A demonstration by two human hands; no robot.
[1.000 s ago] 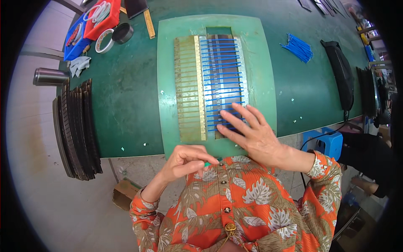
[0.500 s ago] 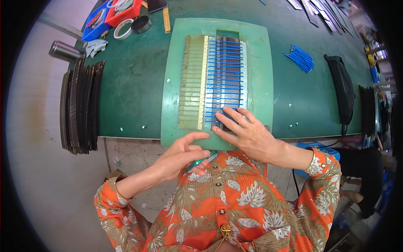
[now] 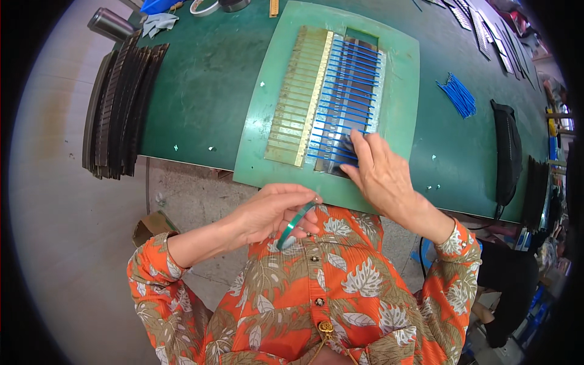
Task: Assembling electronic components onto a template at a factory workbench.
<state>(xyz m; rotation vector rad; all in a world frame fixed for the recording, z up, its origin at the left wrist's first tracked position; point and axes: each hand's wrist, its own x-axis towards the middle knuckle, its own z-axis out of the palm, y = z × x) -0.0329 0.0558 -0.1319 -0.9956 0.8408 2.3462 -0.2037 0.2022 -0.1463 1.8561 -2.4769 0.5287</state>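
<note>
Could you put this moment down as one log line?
left hand: holding green ring | right hand: at near end of blue wires | wire bundle: right of green board

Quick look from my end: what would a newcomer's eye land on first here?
Probably the row of blue wires on the pale green board, with the right hand at its near end. Next, the orange leaf-print shirt below, and the shiny green ring in the left hand.
</note>
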